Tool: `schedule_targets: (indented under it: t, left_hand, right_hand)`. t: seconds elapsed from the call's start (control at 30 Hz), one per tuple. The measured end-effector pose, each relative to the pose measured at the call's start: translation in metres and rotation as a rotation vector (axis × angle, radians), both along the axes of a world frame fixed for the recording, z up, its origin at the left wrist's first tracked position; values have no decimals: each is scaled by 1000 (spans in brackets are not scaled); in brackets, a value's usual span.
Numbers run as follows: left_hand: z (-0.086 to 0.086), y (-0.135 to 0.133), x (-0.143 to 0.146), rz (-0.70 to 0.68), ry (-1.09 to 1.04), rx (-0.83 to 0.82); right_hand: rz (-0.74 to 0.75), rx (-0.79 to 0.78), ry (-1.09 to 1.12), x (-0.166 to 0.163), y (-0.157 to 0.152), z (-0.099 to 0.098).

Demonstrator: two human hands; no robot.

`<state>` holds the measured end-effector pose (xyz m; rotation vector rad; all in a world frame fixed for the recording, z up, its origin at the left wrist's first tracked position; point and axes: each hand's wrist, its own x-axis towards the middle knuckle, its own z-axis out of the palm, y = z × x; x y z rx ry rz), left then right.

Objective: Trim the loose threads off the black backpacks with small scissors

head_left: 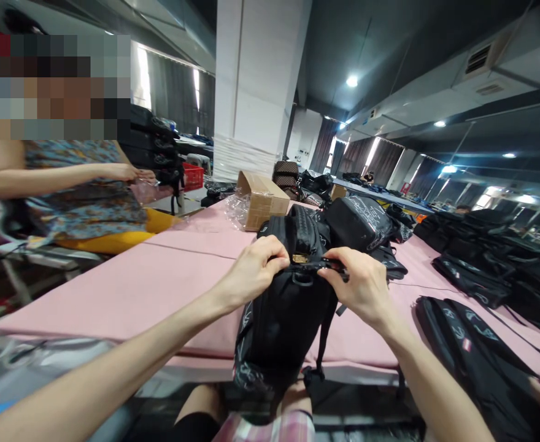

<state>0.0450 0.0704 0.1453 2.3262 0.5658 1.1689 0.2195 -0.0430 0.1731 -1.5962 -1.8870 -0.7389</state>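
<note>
A black backpack with white scribble print stands upright at the near edge of the pink table, leaning over my lap. My left hand pinches the top of the bag at its left side. My right hand grips the same top edge on the right, fingers closed round the black strap or zipper area. A small gold tag shows between the two hands.
More black bags are piled behind and along the right, one flat at the near right. A cardboard box and clear plastic lie mid-table. A seated person at the left handles plastic film. A white pillar stands behind.
</note>
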Motion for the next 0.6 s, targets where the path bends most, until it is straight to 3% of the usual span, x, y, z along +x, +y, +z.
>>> schedule_targets:
  t: [0.23,0.47,0.6]
  left_hand:
    - [6,-2,0,3,-8,-103]
    - [6,0,-1,-10,-12,-114]
    - [11,2,-6,-80,-18,-240]
  right_hand:
    - [25,-99,-375,-10,8,20]
    - [63,-120,-309,-7,11,15]
    - [74,-79,-168,1,12,8]
